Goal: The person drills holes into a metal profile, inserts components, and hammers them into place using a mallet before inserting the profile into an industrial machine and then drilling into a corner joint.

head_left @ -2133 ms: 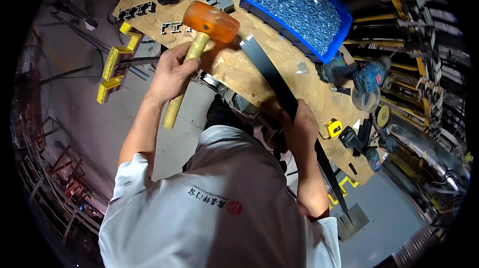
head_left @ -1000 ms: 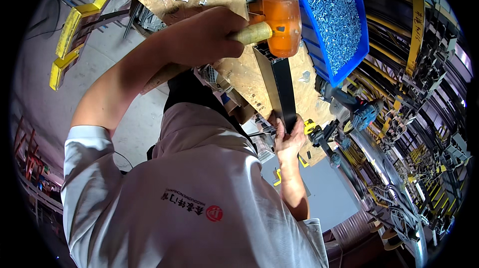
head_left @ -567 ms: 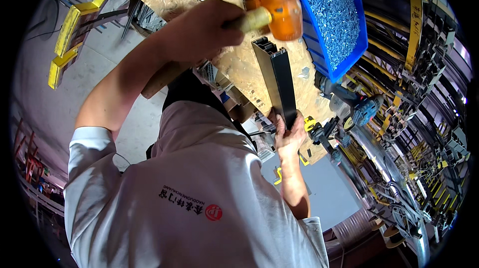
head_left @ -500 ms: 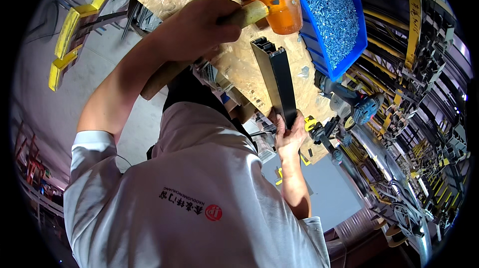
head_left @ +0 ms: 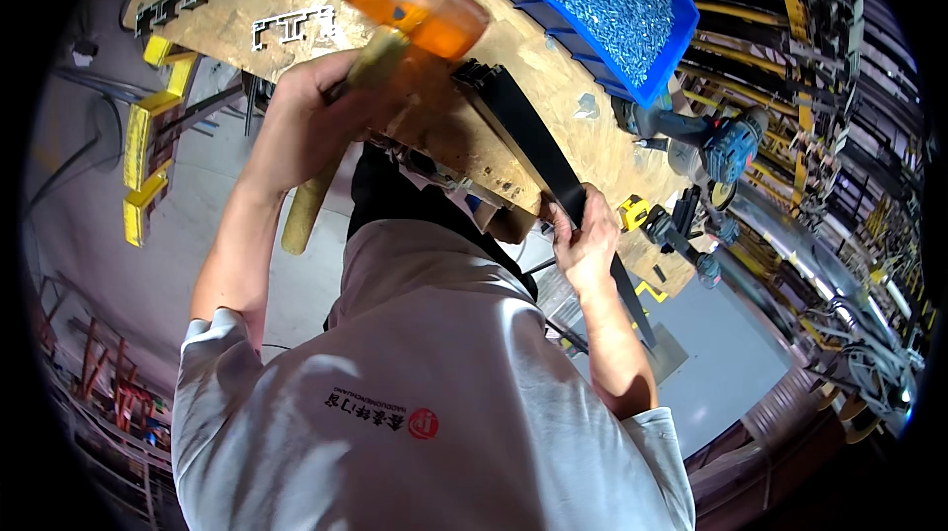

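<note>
We seem to be hammering: our left grip (head_left: 314, 121) clasps the mallet (head_left: 420, 7) near the far end of the black bar (head_left: 528, 132), held over the counter (head_left: 604, 161) by our right grip (head_left: 587, 240); striking calls for steadiness.

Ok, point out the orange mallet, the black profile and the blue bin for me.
Orange mallet (head_left: 418, 4), head view: on its striking block.
Black profile (head_left: 527, 130), head view: on its long black face.
Blue bin (head_left: 669, 52), head view: on its right-hand rim.

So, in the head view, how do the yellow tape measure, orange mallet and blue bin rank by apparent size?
1. Blue bin, partly cut off
2. Orange mallet
3. Yellow tape measure
</note>
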### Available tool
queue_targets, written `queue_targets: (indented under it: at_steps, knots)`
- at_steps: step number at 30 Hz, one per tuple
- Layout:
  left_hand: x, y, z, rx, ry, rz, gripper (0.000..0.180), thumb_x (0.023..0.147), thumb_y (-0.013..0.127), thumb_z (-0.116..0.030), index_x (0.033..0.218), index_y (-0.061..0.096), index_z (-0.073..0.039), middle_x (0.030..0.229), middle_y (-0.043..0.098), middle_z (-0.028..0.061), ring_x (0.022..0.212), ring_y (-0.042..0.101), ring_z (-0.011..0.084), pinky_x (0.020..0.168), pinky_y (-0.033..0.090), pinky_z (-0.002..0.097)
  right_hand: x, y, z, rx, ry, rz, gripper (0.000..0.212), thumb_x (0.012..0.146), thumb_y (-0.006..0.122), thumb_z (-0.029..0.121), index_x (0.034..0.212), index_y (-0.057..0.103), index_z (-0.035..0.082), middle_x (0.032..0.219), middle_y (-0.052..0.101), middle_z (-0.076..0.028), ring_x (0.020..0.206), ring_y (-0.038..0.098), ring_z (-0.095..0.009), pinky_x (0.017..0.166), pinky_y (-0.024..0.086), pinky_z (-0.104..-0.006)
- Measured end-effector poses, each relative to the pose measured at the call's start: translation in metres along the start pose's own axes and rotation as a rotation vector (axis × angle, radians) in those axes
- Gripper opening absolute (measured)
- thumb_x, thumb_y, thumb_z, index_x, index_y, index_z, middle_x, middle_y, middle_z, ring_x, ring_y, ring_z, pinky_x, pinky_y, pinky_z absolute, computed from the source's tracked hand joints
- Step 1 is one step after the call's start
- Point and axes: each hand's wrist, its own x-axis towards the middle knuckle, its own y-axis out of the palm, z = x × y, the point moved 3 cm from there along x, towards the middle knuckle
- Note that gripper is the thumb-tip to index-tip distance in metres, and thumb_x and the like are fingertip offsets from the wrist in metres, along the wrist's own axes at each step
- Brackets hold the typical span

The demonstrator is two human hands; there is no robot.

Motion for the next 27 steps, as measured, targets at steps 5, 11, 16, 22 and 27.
queue_targets:
  at_steps: [5,11,16,22,27]
  knots:
    - [0.004,-0.004,0.004,-0.063,-0.150,0.004,0.020,0.096,0.060,-0.006,0.111,0.072,0.002,0.084,0.068,0.0014,0.073,0.060,0.0064,0.065,0.048,0.0238,0.001,0.000,-0.002,0.017,-0.019,-0.016,0.042,0.087,0.080,0.012,0.120,0.060,-0.003,0.101,0.068,-0.024,0.091,0.068,-0.045,0.082,0.055,-0.0469]
    - [0.012,0.006,-0.006,-0.032,-0.136,0.106,0.012,0.093,0.061,-0.009,0.093,0.065,0.002,0.076,0.064,0.0017,0.068,0.057,0.0077,0.063,0.048,0.0265,-0.001,-0.001,-0.002,0.051,-0.002,-0.013,0.040,0.087,0.079,0.011,0.120,0.060,-0.002,0.101,0.067,-0.024,0.093,0.068,-0.045,0.083,0.055,-0.0459]
    - [0.016,0.006,-0.007,-0.051,-0.157,0.145,0.012,0.095,0.062,-0.008,0.096,0.066,0.003,0.074,0.062,0.0018,0.066,0.057,0.0077,0.061,0.048,0.0258,-0.002,0.002,-0.004,0.059,-0.007,-0.028,0.044,0.084,0.076,0.007,0.123,0.059,-0.003,0.099,0.066,-0.025,0.094,0.066,-0.046,0.084,0.053,-0.0492]
    - [0.019,0.007,-0.010,-0.088,-0.158,0.137,0.011,0.096,0.063,-0.007,0.097,0.066,0.003,0.074,0.063,0.0019,0.062,0.057,0.0078,0.059,0.048,0.0241,-0.003,0.002,-0.004,0.047,-0.010,-0.041,0.045,0.083,0.078,0.009,0.123,0.059,-0.002,0.099,0.066,-0.025,0.095,0.066,-0.045,0.085,0.053,-0.0488]
    - [0.027,0.003,-0.014,-0.112,-0.126,0.128,0.011,0.096,0.063,-0.007,0.095,0.065,0.003,0.072,0.061,0.0018,0.062,0.058,0.0078,0.057,0.048,0.0243,-0.004,0.002,-0.005,0.058,0.030,-0.020,0.045,0.084,0.078,0.010,0.123,0.060,-0.002,0.100,0.067,-0.025,0.096,0.066,-0.045,0.086,0.054,-0.0481]
